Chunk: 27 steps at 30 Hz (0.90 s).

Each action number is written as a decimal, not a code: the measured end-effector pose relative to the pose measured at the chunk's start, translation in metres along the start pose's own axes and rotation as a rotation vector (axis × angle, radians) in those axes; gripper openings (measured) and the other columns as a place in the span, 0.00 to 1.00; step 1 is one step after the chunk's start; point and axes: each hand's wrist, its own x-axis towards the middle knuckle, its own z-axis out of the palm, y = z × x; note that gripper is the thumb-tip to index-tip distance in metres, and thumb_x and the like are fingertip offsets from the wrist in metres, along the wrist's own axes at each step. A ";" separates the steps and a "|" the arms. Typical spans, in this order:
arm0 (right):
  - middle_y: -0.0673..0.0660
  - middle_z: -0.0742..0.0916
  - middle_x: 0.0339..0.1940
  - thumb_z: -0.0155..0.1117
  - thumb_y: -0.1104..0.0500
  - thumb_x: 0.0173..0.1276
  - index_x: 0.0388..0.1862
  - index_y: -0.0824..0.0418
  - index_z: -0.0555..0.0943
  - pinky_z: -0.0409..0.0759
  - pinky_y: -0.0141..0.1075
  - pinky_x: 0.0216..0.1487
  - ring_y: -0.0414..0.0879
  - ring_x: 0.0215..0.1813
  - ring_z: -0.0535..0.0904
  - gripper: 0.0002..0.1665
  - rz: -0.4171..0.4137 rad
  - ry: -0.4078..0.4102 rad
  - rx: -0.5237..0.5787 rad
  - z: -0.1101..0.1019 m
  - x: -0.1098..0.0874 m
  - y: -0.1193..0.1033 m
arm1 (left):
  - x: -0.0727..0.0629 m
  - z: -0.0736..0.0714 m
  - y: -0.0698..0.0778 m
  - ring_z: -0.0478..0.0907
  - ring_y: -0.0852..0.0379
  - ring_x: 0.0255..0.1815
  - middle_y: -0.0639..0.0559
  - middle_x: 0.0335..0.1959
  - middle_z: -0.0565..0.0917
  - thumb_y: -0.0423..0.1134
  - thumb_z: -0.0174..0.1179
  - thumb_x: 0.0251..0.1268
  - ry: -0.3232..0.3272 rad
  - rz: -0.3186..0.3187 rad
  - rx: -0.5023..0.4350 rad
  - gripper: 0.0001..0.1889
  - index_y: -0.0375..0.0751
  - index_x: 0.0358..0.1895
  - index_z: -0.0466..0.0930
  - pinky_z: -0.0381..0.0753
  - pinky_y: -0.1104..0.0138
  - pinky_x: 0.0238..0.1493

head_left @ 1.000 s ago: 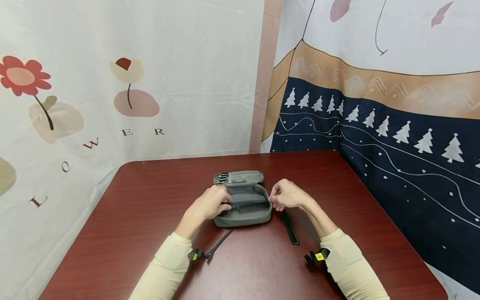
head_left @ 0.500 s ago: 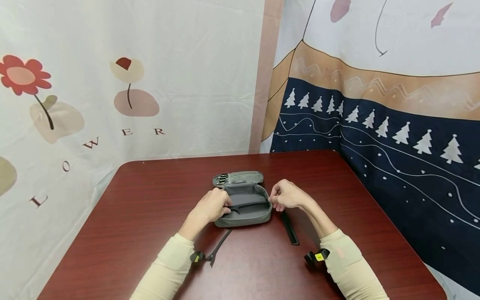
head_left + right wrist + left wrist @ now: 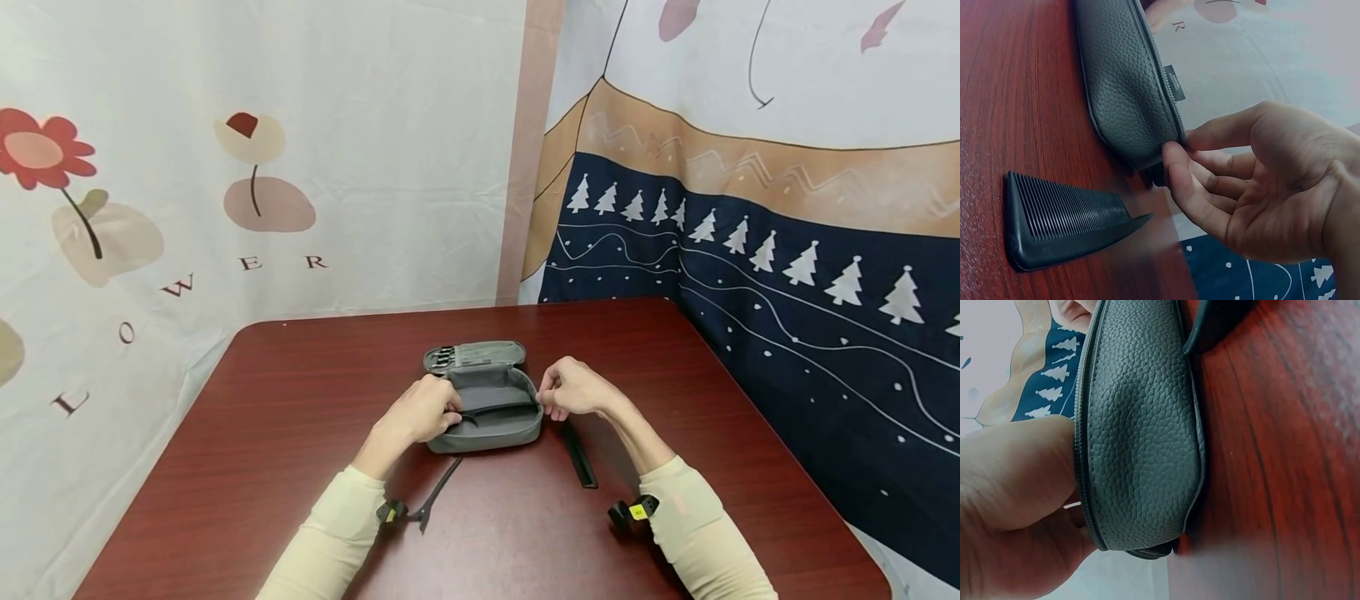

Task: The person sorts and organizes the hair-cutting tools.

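Observation:
A grey leather-textured zip case (image 3: 487, 439) lies unzipped on the table. My left hand (image 3: 422, 410) reaches over its left rim, with fingertips inside. A thin dark strip (image 3: 498, 410) runs across the inside, its left end at those fingertips; its kind is unclear. In the left wrist view the case wall (image 3: 1141, 437) hides the fingertips. My right hand (image 3: 576, 388) pinches the zipped rim at the right corner of the case; the right wrist view shows thumb and forefinger meeting there. A black comb (image 3: 1072, 219) lies flat on the table below this hand.
The case's lid (image 3: 487, 353) is folded back behind it, with several small metal tools (image 3: 444, 358) on its left. A slim dark forked thing (image 3: 438, 492) lies before the case, near the left wrist camera (image 3: 392, 511). Patterned cloths (image 3: 390, 167) hang behind the red-brown table (image 3: 315, 383).
My left hand has dipped slightly lower at the case, and the dark strip inside now shows more clearly. My right hand has stayed at the corner.

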 end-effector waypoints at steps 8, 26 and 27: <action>0.65 0.92 0.28 0.68 0.66 0.79 0.37 0.70 0.89 0.94 0.49 0.34 0.49 0.25 0.90 0.10 -0.005 -0.004 -0.007 0.000 0.000 -0.001 | -0.009 -0.045 0.057 0.89 0.55 0.31 0.57 0.27 0.92 0.33 0.84 0.56 0.052 -0.107 0.023 0.10 0.52 0.27 0.94 0.87 0.51 0.33; 0.63 0.92 0.27 0.69 0.65 0.79 0.36 0.67 0.89 0.94 0.50 0.34 0.50 0.25 0.90 0.10 0.002 0.010 -0.027 -0.001 -0.002 -0.003 | -0.012 -0.064 0.082 0.94 0.49 0.37 0.55 0.32 0.96 0.34 0.85 0.59 0.018 -0.250 -0.002 0.06 0.51 0.32 0.97 0.92 0.49 0.39; 0.62 0.92 0.27 0.69 0.64 0.80 0.36 0.67 0.89 0.94 0.49 0.34 0.49 0.25 0.90 0.10 0.002 0.015 -0.034 -0.001 -0.003 -0.004 | -0.012 -0.064 0.082 0.94 0.49 0.37 0.55 0.32 0.96 0.34 0.85 0.59 0.015 -0.251 0.000 0.06 0.51 0.33 0.97 0.92 0.49 0.39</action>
